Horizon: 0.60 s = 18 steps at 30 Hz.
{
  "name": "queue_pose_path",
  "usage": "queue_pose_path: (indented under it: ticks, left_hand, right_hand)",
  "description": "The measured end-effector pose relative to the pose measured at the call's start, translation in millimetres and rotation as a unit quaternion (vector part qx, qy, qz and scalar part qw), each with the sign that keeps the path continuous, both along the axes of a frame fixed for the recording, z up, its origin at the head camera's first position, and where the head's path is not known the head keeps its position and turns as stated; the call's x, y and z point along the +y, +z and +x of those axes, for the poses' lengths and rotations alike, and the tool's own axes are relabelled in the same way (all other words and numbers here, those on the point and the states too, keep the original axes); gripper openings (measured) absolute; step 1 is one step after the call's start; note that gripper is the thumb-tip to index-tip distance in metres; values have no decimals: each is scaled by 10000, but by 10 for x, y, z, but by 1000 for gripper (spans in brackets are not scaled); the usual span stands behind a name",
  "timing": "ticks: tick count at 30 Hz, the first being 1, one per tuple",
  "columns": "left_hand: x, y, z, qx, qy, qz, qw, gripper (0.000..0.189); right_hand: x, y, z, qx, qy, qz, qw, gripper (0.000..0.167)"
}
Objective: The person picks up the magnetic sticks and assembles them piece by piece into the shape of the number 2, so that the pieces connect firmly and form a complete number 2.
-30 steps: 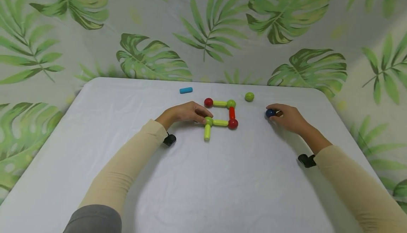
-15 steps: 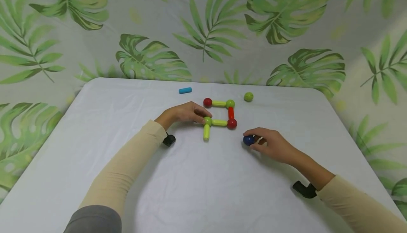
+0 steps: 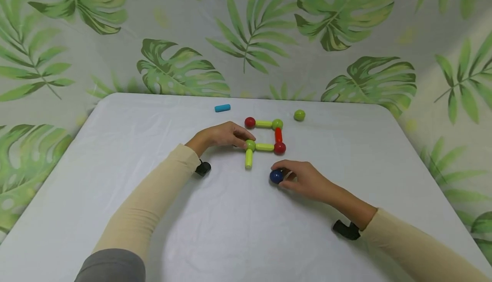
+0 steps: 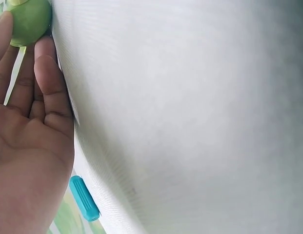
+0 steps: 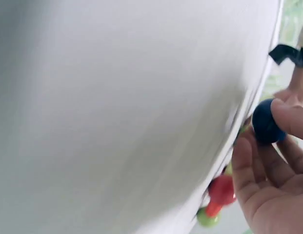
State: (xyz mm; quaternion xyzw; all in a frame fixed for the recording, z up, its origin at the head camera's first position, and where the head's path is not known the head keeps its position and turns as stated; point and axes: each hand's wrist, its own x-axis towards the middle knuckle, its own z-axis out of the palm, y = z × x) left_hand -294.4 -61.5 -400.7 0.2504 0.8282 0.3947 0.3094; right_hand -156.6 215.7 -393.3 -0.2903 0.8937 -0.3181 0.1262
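Note:
My left hand (image 3: 227, 136) pinches a green ball (image 3: 250, 145) at the near left corner of a joined stick-and-ball frame. From that ball a yellow-green stick (image 3: 249, 160) points toward me, and another yellow-green stick (image 3: 265, 147) runs right to a red ball (image 3: 279, 148). A red stick (image 3: 278, 135) leads back to a second green ball (image 3: 277, 124), then a stick (image 3: 263, 124) ends at another red ball (image 3: 250, 122). Between thumb and fingers, my right hand (image 3: 305, 180) holds a dark blue ball (image 3: 276, 176), apart from the frame and to the right of the near stick's end.
Behind the frame, a blue stick (image 3: 222, 108) lies at the back of the white table (image 3: 215, 230). A loose green ball (image 3: 299, 115) sits at the back right. Leaf-printed cloth (image 3: 184, 68) hangs behind the table.
My right hand has carried the blue ball leftward and nearer to me, from the table's right side to close by the frame. My left hand stays on its green ball.

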Motion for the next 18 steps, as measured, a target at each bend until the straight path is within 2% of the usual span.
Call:
queue_pose_path:
  ticks: [3, 10, 14, 18]
  left_hand:
    - [-8, -5, -5, -15, -7, 26, 10000, 37]
    - [-9, -8, -17, 23, -83, 66, 9999, 37]
    - [1, 17, 0, -72, -12, 22, 10000, 37]
    - [-3, 36, 8, -74, 11, 4, 10000, 37]
  right_hand:
    - [-143, 6, -7, -125, 9, 51, 9999, 42]
    - [-361, 18, -15, -141, 163, -235, 9995, 40]
    - [-417, 11, -18, -204, -55, -253, 9995, 40]
    - [-458, 3, -27, -563, -383, -248, 9974, 37]
